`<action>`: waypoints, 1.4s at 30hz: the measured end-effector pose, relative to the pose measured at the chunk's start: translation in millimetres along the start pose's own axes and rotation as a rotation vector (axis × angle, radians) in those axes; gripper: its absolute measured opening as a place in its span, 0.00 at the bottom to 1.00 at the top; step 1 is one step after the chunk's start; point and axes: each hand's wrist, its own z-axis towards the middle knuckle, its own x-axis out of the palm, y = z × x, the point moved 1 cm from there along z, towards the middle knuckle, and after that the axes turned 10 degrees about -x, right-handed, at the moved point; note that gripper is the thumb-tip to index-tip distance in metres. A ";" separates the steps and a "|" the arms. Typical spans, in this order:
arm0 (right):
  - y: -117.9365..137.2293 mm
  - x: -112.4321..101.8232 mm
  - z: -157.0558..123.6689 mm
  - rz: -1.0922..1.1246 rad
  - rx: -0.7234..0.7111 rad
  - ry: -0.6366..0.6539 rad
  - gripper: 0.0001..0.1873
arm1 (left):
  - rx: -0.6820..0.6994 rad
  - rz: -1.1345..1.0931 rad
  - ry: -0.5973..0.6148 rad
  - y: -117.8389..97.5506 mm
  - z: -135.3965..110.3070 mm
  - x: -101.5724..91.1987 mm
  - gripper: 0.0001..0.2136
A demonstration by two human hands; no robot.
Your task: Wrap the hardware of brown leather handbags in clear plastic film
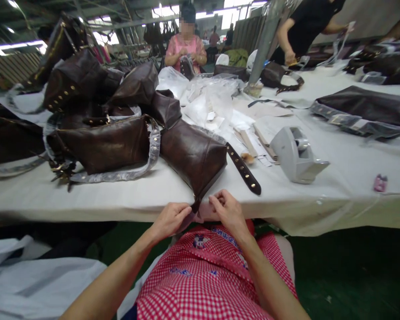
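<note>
A dark brown leather bag (195, 153) lies on the table with its narrow end pointing at me over the front edge. My left hand (171, 218) pinches the small leather tab (196, 205) at that end, thumb and forefinger together. Just right of the tab, my right hand (229, 212) is raised with curled fingers, thumb and forefinger close together. Whatever sits between those fingertips is too small to make out. A studded strap (243, 169) sticks out from the bag's right side. Some pinkish material shows between and below my hands.
More brown bags (110, 144) with plastic-wrapped straps are piled at left. A grey tape dispenser (296, 153) stands at right, near a small pink object (380, 182). Clear plastic (213, 98) covers the middle, beside a metal post (265, 44). Two co-workers handle bags across the table.
</note>
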 end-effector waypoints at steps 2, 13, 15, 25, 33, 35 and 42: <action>4.8 -2.1 10.8 0.036 0.030 -0.048 0.17 | -0.006 -0.006 0.019 1.4 0.9 -0.5 0.19; 18.8 12.2 54.8 0.116 0.129 -0.060 0.30 | -0.008 0.281 -0.160 -1.3 0.0 4.7 0.17; 19.4 11.6 53.3 0.096 0.166 -0.007 0.31 | -0.017 0.378 -0.214 -3.8 0.9 7.8 0.16; 18.4 11.3 48.5 -0.120 0.117 0.017 0.31 | -0.155 0.716 -0.332 -28.3 14.2 10.5 0.16; 13.0 6.3 32.3 0.015 0.154 0.038 0.26 | -0.088 0.317 -0.175 -26.3 32.9 -8.3 0.18; 12.6 3.9 19.0 -0.068 0.085 0.050 0.17 | -0.082 0.328 -0.157 -32.1 35.5 -7.3 0.18; 24.6 4.8 -15.4 -0.274 -0.057 0.345 0.09 | -0.087 0.286 -0.093 -44.8 51.2 3.0 0.22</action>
